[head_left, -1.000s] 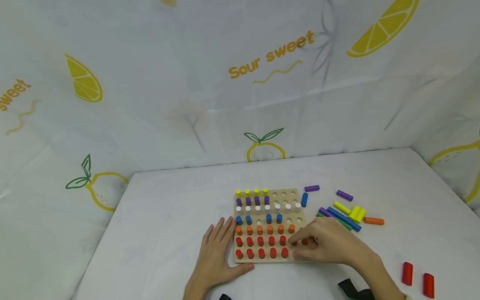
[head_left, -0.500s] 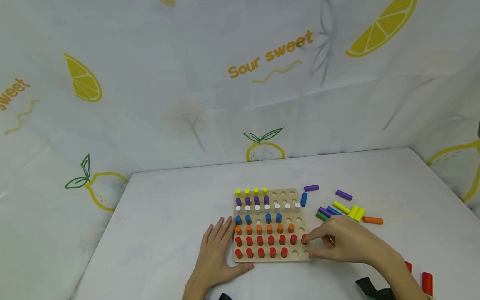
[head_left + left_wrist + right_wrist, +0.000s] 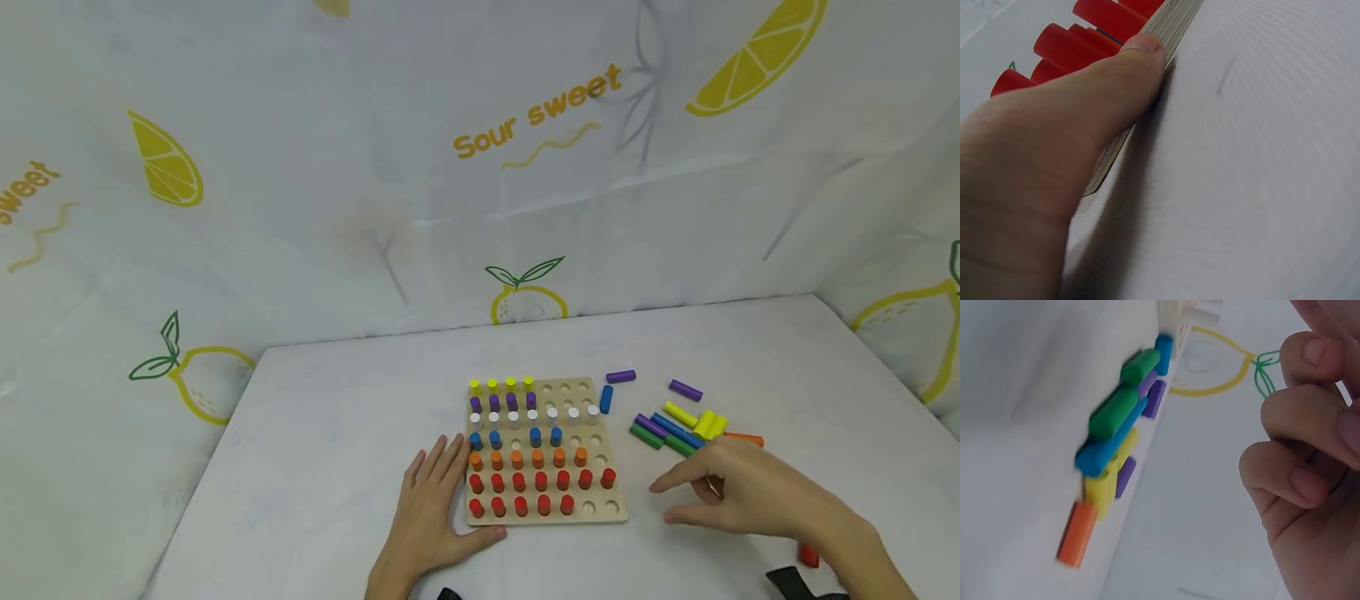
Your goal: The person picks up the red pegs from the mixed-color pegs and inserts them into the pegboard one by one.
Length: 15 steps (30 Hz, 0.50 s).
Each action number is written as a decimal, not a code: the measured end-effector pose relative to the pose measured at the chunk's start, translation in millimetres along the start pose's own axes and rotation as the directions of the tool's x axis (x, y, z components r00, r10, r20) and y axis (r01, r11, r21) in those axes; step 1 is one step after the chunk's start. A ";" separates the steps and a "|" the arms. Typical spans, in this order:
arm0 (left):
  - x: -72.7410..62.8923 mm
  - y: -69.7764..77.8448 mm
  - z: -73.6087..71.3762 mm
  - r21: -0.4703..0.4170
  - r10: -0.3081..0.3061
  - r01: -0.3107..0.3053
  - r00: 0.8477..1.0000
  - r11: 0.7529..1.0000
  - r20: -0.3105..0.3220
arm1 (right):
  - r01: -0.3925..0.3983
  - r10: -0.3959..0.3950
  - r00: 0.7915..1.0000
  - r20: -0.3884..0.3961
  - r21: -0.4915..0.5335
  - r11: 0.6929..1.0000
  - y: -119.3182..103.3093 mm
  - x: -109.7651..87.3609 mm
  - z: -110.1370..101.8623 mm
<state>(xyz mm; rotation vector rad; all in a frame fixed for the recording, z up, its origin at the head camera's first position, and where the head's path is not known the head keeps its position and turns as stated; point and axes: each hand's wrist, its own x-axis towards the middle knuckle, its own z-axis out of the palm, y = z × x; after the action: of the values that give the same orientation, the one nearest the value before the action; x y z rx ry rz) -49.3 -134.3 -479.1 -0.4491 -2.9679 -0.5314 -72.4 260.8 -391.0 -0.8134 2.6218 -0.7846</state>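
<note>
A wooden pegboard (image 3: 600, 493) lies flat on the table, with rows of yellow, purple, white, blue, orange and red pegs (image 3: 543, 505) upright in it. Some holes at its right side hold no peg. My left hand (image 3: 429, 512) rests along the board's left edge, fingers straight; in the left wrist view its thumb (image 3: 1141, 56) touches the front edge. Right of the board hovers my right hand (image 3: 738, 492), holding nothing, thumb and index finger apart. In the right wrist view its other fingers (image 3: 1300, 419) curl loosely.
Beyond my right hand lie loose pegs: green (image 3: 646, 436), blue (image 3: 678, 430), yellow (image 3: 680, 413), orange (image 3: 746, 438) and purple (image 3: 686, 390). A blue peg (image 3: 606, 399) lies by the board's right edge. A red peg (image 3: 808, 555) is partly hidden by my right forearm.
My right hand has let go of the red peg at the right end of the second row from the front and moved right, off the board. My left hand has stayed put.
</note>
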 end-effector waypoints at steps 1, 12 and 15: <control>-0.1 0.1 -0.2 0.000 -0.002 0.002 1.000 1.000 0.003 | -0.008 0.008 1.000 0.000 -0.006 1.000 3.7 -4.1 -1.0; -0.4 1.2 -1.2 -0.001 -0.014 0.014 1.000 1.000 0.015 | -0.041 0.041 0.999 -0.011 0.002 0.999 45.1 -44.5 -5.8; -0.4 1.1 -1.2 -0.003 -0.014 0.014 1.000 1.000 0.014 | -0.001 0.001 1.000 -0.026 0.002 1.000 54.8 -53.3 -6.0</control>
<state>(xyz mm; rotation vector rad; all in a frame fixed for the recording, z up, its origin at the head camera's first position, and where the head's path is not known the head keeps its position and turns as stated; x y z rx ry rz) -48.5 -133.9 -477.7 -0.4348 -2.9856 -0.5366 -56.1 332.8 -412.0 -0.8071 2.6440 -0.8026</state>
